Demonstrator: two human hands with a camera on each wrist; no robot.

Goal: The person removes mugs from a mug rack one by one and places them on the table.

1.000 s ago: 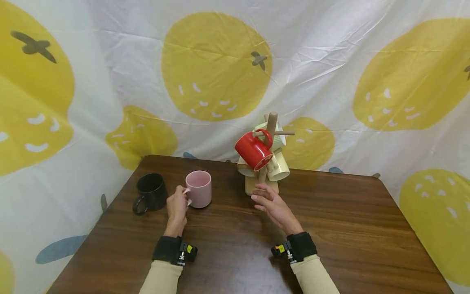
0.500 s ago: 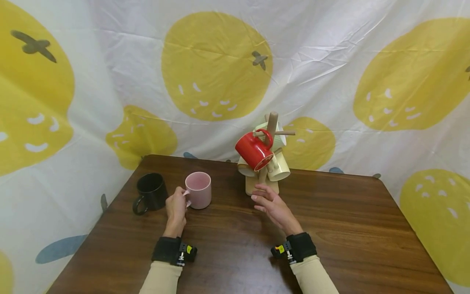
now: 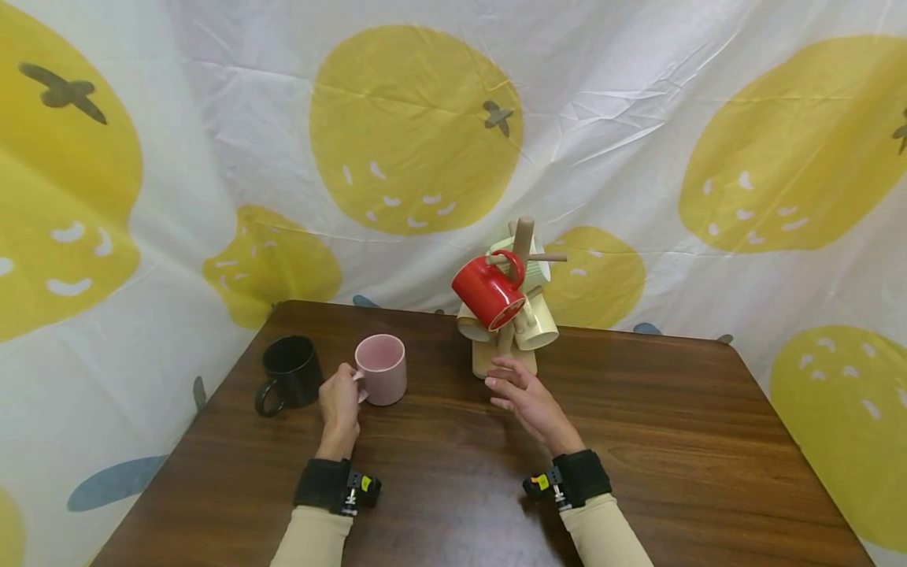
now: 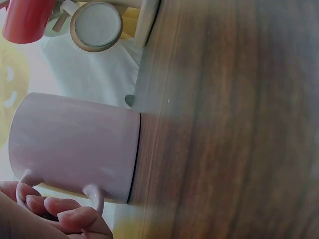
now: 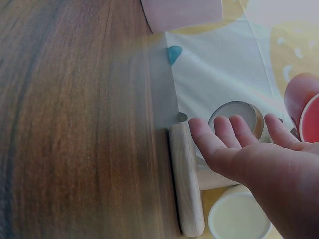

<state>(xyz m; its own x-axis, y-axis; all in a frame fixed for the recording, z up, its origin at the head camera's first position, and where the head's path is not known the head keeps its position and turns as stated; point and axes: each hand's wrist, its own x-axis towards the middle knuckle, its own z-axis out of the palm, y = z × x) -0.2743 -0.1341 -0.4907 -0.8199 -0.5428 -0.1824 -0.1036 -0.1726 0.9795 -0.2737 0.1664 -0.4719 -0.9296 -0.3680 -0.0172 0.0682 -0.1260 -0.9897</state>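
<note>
Grasping seems the step: the left hand (image 3: pixel 340 400) grips the pink mug (image 3: pixel 385 381) by its handle (image 4: pixel 97 197), a level lift likely next. The right hand (image 3: pixel 530 403) spreads loosely, empty.

Can pass over the table (image 3: pixel 708 449) between the pink mug (image 3: pixel 386 384) and wooden rack (image 3: pixel 485 360), or right of the right hand (image 3: pixel 530 402). Meets the black mug (image 3: pixel 296 379) left of the left hand (image 3: pixel 339 403), and the red mug (image 3: pixel 487 293) jutting from the rack.

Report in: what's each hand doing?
Left hand grips upright pink cylindrical ceramic mug by handle. Right hand holds nothing, near pale wooden mug tree. Possible obstacle: black cylindrical mug beside left hand.
</note>
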